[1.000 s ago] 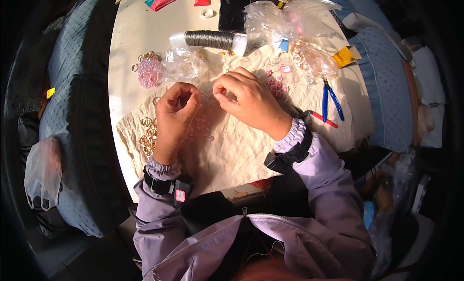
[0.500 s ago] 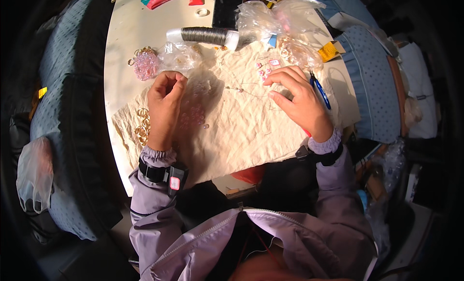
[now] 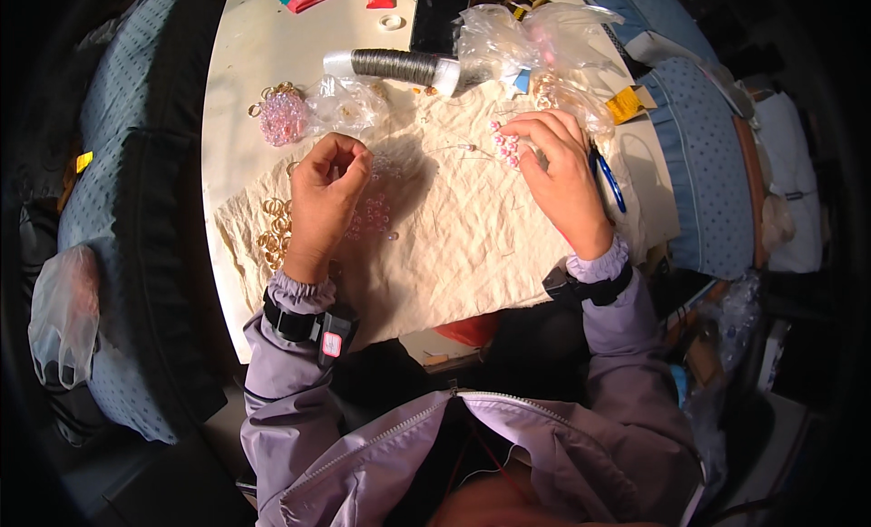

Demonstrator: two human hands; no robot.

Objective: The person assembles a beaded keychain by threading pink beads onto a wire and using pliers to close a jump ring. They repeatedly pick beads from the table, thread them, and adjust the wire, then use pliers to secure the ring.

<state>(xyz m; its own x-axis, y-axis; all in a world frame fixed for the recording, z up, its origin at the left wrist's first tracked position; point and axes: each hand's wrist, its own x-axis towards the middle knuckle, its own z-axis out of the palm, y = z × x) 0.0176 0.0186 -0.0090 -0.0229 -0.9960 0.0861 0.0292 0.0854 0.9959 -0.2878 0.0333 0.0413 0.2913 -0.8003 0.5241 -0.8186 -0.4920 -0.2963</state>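
My left hand (image 3: 332,205) is raised over the left part of a cream cloth (image 3: 454,264), thumb and index finger pinched; what they hold, if anything, is too fine to make out. Under and beside it lie loose pink clear beads (image 3: 370,217) and several gold rings (image 3: 275,232). My right hand (image 3: 564,178) rests at a small heap of pink-and-white beads (image 3: 504,144), thumb and index finger apart around its right side. A thin wire with a small bead (image 3: 467,148) on it lies between the hands, reaching toward that heap.
A spool of dark wire (image 3: 395,66) lies behind the cloth. Blue-handled pliers (image 3: 610,182) lie right of my right hand. A bundle of pink beads (image 3: 283,119), clear plastic bags (image 3: 343,108), a yellow box (image 3: 628,103) and a white ring (image 3: 390,23) are farther back.
My right hand has moved slightly, its fingers coming down beside the pink-and-white beads. My left hand stays pinched, a little farther right in the picture. The whole view has shifted slightly.
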